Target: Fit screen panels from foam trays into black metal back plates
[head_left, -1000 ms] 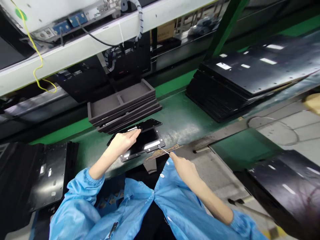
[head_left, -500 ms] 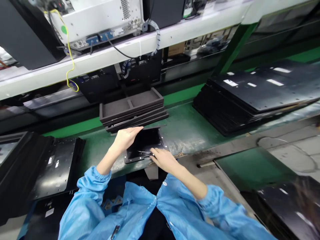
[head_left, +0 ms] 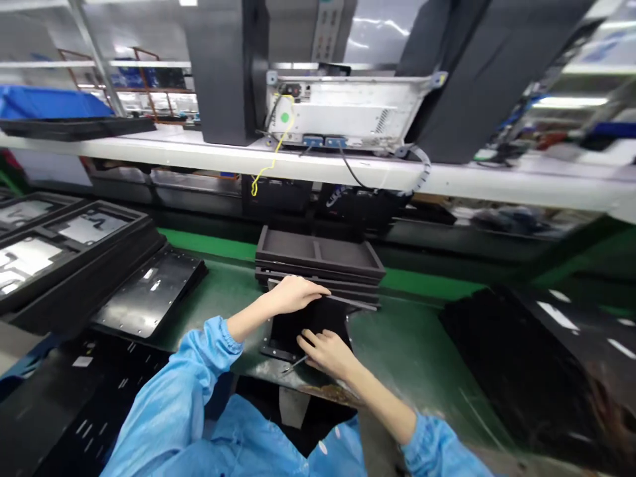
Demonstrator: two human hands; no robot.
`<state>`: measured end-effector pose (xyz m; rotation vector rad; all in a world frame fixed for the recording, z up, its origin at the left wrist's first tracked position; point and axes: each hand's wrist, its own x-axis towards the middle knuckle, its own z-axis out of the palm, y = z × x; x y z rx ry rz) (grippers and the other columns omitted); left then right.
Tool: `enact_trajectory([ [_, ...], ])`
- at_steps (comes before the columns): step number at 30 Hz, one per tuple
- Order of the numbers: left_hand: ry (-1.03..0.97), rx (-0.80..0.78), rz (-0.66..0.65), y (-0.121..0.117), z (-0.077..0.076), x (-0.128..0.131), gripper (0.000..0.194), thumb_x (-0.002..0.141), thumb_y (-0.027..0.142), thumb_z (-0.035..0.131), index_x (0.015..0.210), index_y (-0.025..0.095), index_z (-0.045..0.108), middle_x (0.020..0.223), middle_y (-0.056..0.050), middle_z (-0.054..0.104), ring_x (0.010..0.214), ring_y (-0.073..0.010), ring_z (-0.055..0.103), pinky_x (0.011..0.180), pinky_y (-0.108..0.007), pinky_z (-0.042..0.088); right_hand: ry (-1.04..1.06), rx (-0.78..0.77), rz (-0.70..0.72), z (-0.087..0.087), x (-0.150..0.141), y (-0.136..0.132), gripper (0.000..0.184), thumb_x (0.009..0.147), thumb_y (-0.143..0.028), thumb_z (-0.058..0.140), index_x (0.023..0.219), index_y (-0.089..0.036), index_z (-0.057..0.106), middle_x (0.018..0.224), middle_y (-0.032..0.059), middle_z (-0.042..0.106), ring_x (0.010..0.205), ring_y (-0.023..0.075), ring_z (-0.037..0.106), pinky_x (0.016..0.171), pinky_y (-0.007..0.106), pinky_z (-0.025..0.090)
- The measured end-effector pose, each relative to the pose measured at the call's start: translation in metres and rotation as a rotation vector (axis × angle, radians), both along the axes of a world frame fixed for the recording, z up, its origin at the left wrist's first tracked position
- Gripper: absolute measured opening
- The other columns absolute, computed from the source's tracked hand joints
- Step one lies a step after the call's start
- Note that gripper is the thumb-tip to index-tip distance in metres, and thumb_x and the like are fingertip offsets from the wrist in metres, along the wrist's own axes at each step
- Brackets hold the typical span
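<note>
A black metal part (head_left: 284, 334) with a flanged rim and small holes lies on the green bench in front of me. My left hand (head_left: 295, 293) lies at its far edge, fingers closed over the raised lip. My right hand (head_left: 328, 352) is over the near right side of the part, fingers bent around a thin metal tool (head_left: 296, 364). The tool's tip points to the lower left, past the near rim; its exact kind is unclear. Both hands and shadow hide much of the part's inside.
Dark foam trays (head_left: 318, 255) are stacked just behind the part. Black panels lie in a pile (head_left: 154, 288) on the left and another (head_left: 527, 358) on the right. Foam trays with cutouts (head_left: 74, 232) stand at far left. A white shelf (head_left: 199, 156) crosses above, with a yellow cable (head_left: 273, 162) hanging down.
The view has swung up and to the left. The part stands more tilted at its far edge, and the tool tip has moved from inside it to beyond its near rim.
</note>
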<state>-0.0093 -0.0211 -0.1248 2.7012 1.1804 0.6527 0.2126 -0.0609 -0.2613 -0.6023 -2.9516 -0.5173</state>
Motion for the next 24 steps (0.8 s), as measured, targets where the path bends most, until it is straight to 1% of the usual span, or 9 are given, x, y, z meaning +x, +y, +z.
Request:
enact_trajectory([
  [3, 0.027, -0.01, 0.031, 0.004, 0.002, -0.004, 0.034, 0.113, 0.029, 0.06, 0.143, 0.034, 0.077, 0.137, 0.001, 0.083, 0.125, -0.0207, 0.08, 0.105, -0.028, 0.06, 0.097, 0.169, -0.025, -0.006, 0.007, -0.008, 0.038, 0.102, -0.022, 0.07, 0.139, -0.013, 0.072, 0.13, 0.0135, 0.081, 0.077, 0.0195, 0.074, 0.073, 0.038, 0.051],
  [5, 0.046, -0.02, 0.055, 0.008, 0.004, -0.005, 0.035, 0.113, 0.03, 0.059, 0.144, 0.034, 0.076, 0.138, 0.001, 0.082, 0.126, -0.0214, 0.08, 0.104, -0.029, 0.06, 0.111, 0.224, -0.058, -0.004, 0.01, -0.011, 0.035, 0.104, -0.016, 0.065, 0.138, -0.014, 0.074, 0.13, 0.0126, 0.081, 0.076, 0.0188, 0.073, 0.08, 0.039, 0.053],
  [9, 0.049, -0.026, 0.056, 0.017, 0.007, -0.008, 0.035, 0.114, 0.031, 0.059, 0.144, 0.034, 0.076, 0.135, 0.0, 0.084, 0.124, -0.0221, 0.08, 0.106, -0.03, 0.059, 0.169, 0.283, -0.12, 0.007, 0.011, -0.011, 0.041, 0.104, -0.01, 0.062, 0.143, -0.016, 0.073, 0.139, 0.0128, 0.079, 0.083, 0.019, 0.074, 0.102, 0.043, 0.053],
  [13, 0.001, -0.015, 0.034, 0.024, 0.008, -0.01, 0.033, 0.113, 0.031, 0.061, 0.141, 0.033, 0.078, 0.137, 0.0, 0.083, 0.124, -0.0214, 0.08, 0.109, -0.03, 0.058, 0.187, 0.34, -0.165, 0.024, 0.01, 0.005, 0.042, 0.103, -0.006, 0.059, 0.14, -0.017, 0.075, 0.132, 0.0112, 0.082, 0.082, 0.0188, 0.075, 0.103, 0.042, 0.055],
  [16, -0.019, -0.014, 0.008, 0.031, 0.01, -0.011, 0.033, 0.112, 0.029, 0.063, 0.141, 0.032, 0.078, 0.139, 0.0, 0.082, 0.125, -0.0213, 0.079, 0.109, -0.03, 0.059, 0.129, 0.234, -0.208, 0.044, 0.014, 0.011, 0.046, 0.099, 0.001, 0.054, 0.136, -0.017, 0.077, 0.125, 0.0102, 0.084, 0.083, 0.0197, 0.077, 0.106, 0.043, 0.057],
  [18, -0.023, -0.006, 0.0, 0.034, 0.012, -0.012, 0.032, 0.111, 0.028, 0.064, 0.139, 0.032, 0.078, 0.138, 0.002, 0.082, 0.125, -0.0208, 0.08, 0.109, -0.031, 0.059, 0.152, 0.097, -0.208, 0.059, 0.024, 0.004, 0.051, 0.099, 0.002, 0.05, 0.137, -0.018, 0.077, 0.129, 0.0103, 0.084, 0.094, 0.0225, 0.081, 0.111, 0.046, 0.058],
  [20, -0.026, 0.006, -0.004, 0.036, 0.013, -0.013, 0.031, 0.11, 0.027, 0.065, 0.137, 0.033, 0.079, 0.136, 0.002, 0.083, 0.123, -0.0202, 0.08, 0.109, -0.03, 0.059, 0.267, -0.062, -0.216, 0.076, 0.043, -0.013, 0.054, 0.1, -0.001, 0.046, 0.14, -0.023, 0.076, 0.134, 0.0088, 0.082, 0.109, 0.0255, 0.081, 0.113, 0.048, 0.059],
  [22, -0.028, 0.023, -0.006, 0.034, 0.014, -0.014, 0.03, 0.109, 0.027, 0.067, 0.136, 0.033, 0.08, 0.134, 0.002, 0.084, 0.12, -0.02, 0.082, 0.107, -0.03, 0.06, 0.45, -0.223, -0.282, 0.093, 0.074, -0.035, 0.049, 0.105, -0.012, 0.048, 0.139, -0.03, 0.078, 0.134, 0.0057, 0.083, 0.115, 0.0273, 0.081, 0.106, 0.045, 0.064],
  [24, -0.029, 0.041, -0.007, 0.028, 0.012, -0.014, 0.029, 0.109, 0.028, 0.068, 0.135, 0.033, 0.08, 0.13, 0.0, 0.085, 0.116, -0.0203, 0.083, 0.103, -0.029, 0.062, 0.684, -0.366, -0.469, 0.112, 0.111, -0.054, 0.032, 0.105, -0.034, 0.062, 0.131, -0.034, 0.082, 0.125, 0.0051, 0.085, 0.107, 0.0296, 0.083, 0.095, 0.042, 0.068],
])
